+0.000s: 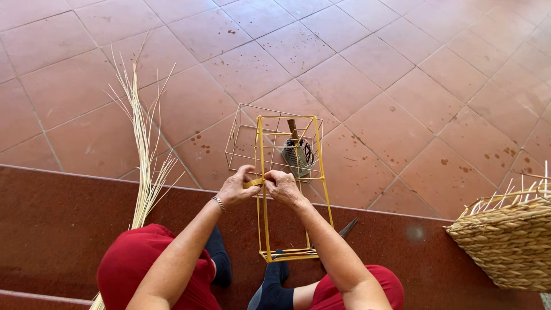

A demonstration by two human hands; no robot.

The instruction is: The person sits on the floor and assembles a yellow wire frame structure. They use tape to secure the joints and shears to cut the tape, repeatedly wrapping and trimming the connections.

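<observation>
pinching a yellow strip (253, 182) against the yellow wire frame (321, 172): left hand (238, 186) and right hand (282, 186), both grips pressed together on it. frame standing upright on the red step (57, 224), between the knees. reed bundle (140, 149) left; woven basket (508, 241) right; bare wire frame (241, 129) behind, on tiled floor (373, 69).
</observation>
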